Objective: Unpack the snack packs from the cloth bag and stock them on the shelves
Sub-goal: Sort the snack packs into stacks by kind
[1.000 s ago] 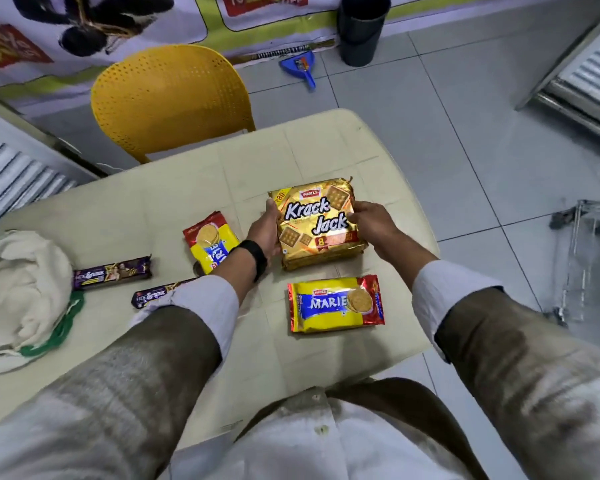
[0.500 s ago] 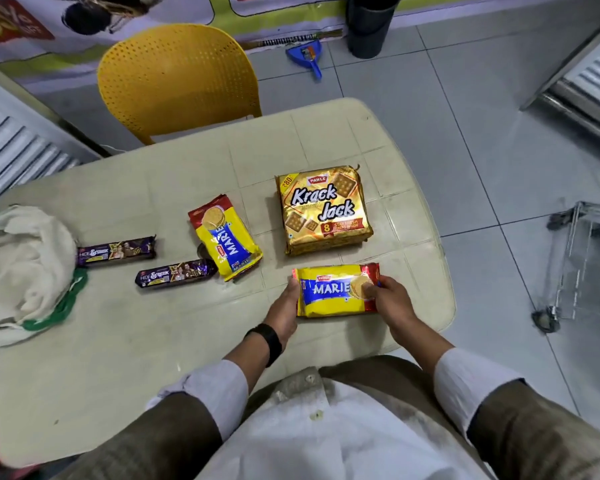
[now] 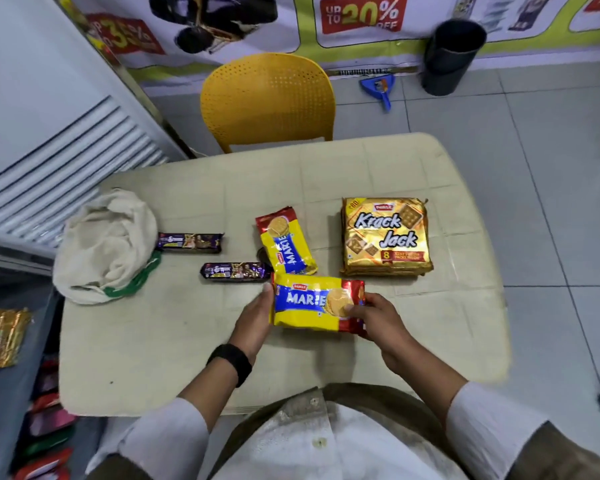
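Observation:
A yellow and blue Marie biscuit pack (image 3: 312, 303) is held just above the beige table (image 3: 174, 341); my left hand (image 3: 255, 317) grips its left end and my right hand (image 3: 378, 320) grips its red right end. A second Marie pack (image 3: 286, 245) lies behind it. To the right rests the gold Krack Jack pack (image 3: 385, 237). Two dark purple biscuit packs (image 3: 189, 242) (image 3: 234, 271) lie to the left. The crumpled cream cloth bag (image 3: 108, 244) with green handles sits at the table's left edge.
A yellow chair (image 3: 267, 102) stands behind the table. A shelf at the lower left holds a gold pack (image 3: 0, 337) and red packs (image 3: 45, 465). A black bin (image 3: 452, 57) and blue dustpan (image 3: 380, 88) are on the tiled floor by the wall.
Both hands left the Krack Jack pack on the table, took the Marie pack by its ends, and lifted it slightly to the left. The view swung left.

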A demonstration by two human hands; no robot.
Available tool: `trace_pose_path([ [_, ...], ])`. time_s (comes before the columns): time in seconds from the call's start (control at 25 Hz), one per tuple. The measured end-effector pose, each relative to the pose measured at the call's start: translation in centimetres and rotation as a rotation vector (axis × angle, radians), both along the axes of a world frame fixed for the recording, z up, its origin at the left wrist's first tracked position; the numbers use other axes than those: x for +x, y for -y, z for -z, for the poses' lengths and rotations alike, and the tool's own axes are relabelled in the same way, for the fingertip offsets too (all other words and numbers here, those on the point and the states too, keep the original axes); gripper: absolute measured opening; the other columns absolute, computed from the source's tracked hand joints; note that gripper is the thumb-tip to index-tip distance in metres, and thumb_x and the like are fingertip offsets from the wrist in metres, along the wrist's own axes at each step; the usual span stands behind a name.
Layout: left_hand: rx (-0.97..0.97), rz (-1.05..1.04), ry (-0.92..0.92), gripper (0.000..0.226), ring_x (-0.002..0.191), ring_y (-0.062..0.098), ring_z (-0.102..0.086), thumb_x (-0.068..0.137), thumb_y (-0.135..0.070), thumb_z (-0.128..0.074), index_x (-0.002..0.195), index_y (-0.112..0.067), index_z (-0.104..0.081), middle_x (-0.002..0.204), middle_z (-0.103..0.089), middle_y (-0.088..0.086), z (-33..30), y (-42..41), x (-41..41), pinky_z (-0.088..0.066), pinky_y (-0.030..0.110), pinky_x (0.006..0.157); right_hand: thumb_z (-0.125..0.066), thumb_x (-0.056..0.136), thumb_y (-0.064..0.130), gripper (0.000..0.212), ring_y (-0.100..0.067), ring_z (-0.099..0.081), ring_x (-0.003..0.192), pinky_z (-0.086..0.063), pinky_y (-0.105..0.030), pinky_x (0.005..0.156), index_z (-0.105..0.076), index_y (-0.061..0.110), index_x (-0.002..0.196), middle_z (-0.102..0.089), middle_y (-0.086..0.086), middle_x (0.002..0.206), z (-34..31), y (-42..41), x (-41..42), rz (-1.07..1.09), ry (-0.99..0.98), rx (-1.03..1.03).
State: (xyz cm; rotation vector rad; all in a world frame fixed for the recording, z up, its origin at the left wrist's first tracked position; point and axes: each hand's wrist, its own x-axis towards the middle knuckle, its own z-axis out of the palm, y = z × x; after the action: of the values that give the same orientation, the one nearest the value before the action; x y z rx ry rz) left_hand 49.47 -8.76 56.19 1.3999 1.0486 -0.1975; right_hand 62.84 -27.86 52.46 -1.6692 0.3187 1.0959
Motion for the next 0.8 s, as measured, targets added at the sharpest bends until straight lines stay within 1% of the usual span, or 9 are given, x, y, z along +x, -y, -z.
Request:
trace_pose_path([
  [0.16, 0.274, 0.047, 0.021, 0.06, 0.103, 0.015, -0.067, 0.106, -0.055, -0.026, 0.117, -0.017, -0.071, 0.107, -0.072, -0.005, -2.2, -8.3, 4.8, -0.047, 0.018, 0.08, -0.065, 0.09, 0.004, 0.028, -0.028, -0.072, 0.102, -0.062, -0.036, 0.077, -0.065, 0.014, 0.116, -0.074, -0.011, 0.118, -2.1, -7.3, -0.9, 0.113, -0.161, 0.213],
  [0.28, 0.385, 0.206, -0.031, 0.057, 0.1, 0.022, -0.06, 0.107, -0.052, -0.022, 0.106, -0.018, -0.067, 0.106, -0.065, 0.001, -2.2, -12.9, 10.7, -0.037, 0.026, 0.081, -0.057, 0.095, 0.0, 0.02, -0.02, -0.072, 0.086, -0.058, -0.027, 0.064, -0.065, 0.015, 0.105, -0.075, -0.009, 0.106, -3.0, -11.4, -0.8, 0.248, -0.224, 0.273],
  [0.52, 0.263, 0.515, -0.152, 0.073, 0.109, 0.026, -0.062, 0.1, -0.067, -0.023, 0.12, -0.014, -0.069, 0.114, -0.066, 0.003, 1.1, -16.5, 17.4, -0.042, 0.037, 0.101, -0.056, 0.097, 0.006, 0.015, -0.031, -0.07, 0.107, -0.051, -0.043, 0.099, -0.065, 0.01, 0.108, -0.073, -0.001, 0.103, -1.5, -14.7, -1.0, 0.331, -0.336, 0.161],
  [0.6, 0.326, 0.581, -0.131, 0.077, 0.112, 0.029, -0.063, 0.096, -0.072, -0.023, 0.12, -0.013, -0.065, 0.121, -0.068, 0.007, 2.9, -17.8, 17.9, -0.044, 0.043, 0.104, -0.06, 0.096, 0.011, 0.007, -0.028, -0.071, 0.082, -0.053, -0.039, 0.09, -0.063, 0.015, 0.101, -0.067, -0.005, 0.079, -1.2, -14.4, -1.2, 0.301, -0.325, 0.11],
  [0.64, 0.371, 0.561, -0.127, 0.08, 0.115, 0.03, -0.063, 0.09, -0.077, -0.024, 0.122, -0.015, -0.063, 0.126, -0.067, 0.009, 3.9, -18.6, 18.0, -0.045, 0.046, 0.106, -0.062, 0.096, 0.017, 0.001, -0.028, -0.068, 0.077, -0.053, -0.037, 0.089, -0.061, 0.018, 0.096, -0.058, -0.019, 0.073, -0.9, -14.3, -1.1, 0.309, -0.334, 0.095],
  [0.68, 0.376, 0.538, -0.136, 0.082, 0.118, 0.029, -0.062, 0.086, -0.079, -0.026, 0.124, -0.016, -0.062, 0.13, -0.066, 0.01, 4.8, -19.3, 17.9, -0.044, 0.048, 0.107, -0.064, 0.096, 0.024, 0.004, -0.047, -0.063, 0.11, -0.051, -0.038, 0.091, -0.062, 0.02, 0.095, -0.053, -0.03, 0.082, -0.7, -14.2, -1.0, 0.325, -0.357, 0.088],
  [0.72, 0.342, 0.544, -0.143, 0.079, 0.118, 0.028, -0.062, 0.087, -0.078, -0.029, 0.125, -0.017, -0.062, 0.13, -0.067, 0.008, 5.2, -19.7, 17.8, -0.043, 0.048, 0.109, -0.065, 0.095, 0.031, 0.01, -0.015, -0.037, 0.087, -0.048, -0.04, 0.095, -0.065, 0.022, 0.098, -0.054, -0.024, 0.089, -0.5, -14.3, -0.8, 0.347, -0.379, 0.111],
  [0.76, 0.287, 0.568, -0.153, 0.07, 0.116, 0.027, -0.063, 0.093, -0.071, -0.033, 0.123, -0.016, -0.063, 0.126, -0.068, 0.006, 5.0, -19.5, 17.5, -0.042, 0.046, 0.109, -0.064, 0.095, 0.037, 0.019, -0.027, -0.058, 0.088, -0.044, -0.042, 0.098, -0.067, 0.022, 0.106, -0.058, -0.017, 0.095, -0.3, -14.6, -0.5, 0.354, -0.381, 0.142],
  [0.8, 0.24, 0.581, -0.16, 0.059, 0.114, 0.027, -0.064, 0.099, -0.062, -0.037, 0.122, -0.015, -0.064, 0.122, -0.07, 0.004, 4.8, -19.2, 17.0, -0.042, 0.042, 0.108, -0.062, 0.095, 0.041, 0.028, -0.022, -0.06, 0.095, -0.041, -0.044, 0.103, -0.067, 0.022, 0.115, -0.065, -0.006, 0.106, 0.0, -15.1, -0.1, 0.348, -0.365, 0.165],
])
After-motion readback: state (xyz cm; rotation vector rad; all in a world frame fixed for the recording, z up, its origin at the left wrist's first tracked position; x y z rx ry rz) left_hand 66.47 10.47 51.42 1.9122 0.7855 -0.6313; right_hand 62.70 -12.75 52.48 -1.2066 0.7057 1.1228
